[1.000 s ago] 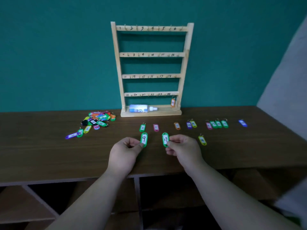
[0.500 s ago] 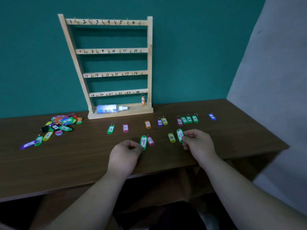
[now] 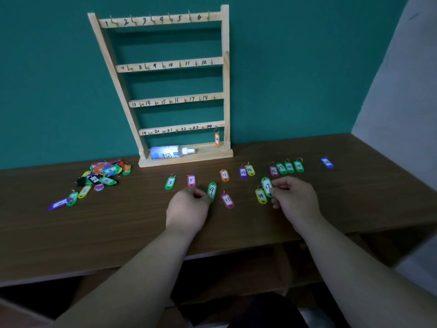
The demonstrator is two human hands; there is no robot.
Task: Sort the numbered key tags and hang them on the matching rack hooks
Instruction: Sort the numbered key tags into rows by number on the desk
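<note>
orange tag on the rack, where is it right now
In the head view, the orange tag hangs from the far-right hook of the rack's bottom row, under 24, right of the spray bottle.

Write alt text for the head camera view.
Left hand holds green tag 9 and right hand green tag 17 over a table of sorted tags; the rack behind holds one orange tag.

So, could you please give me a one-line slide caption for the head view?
Left hand holds green tag 9, right hand green tag 17, before the numbered wooden rack.
</note>
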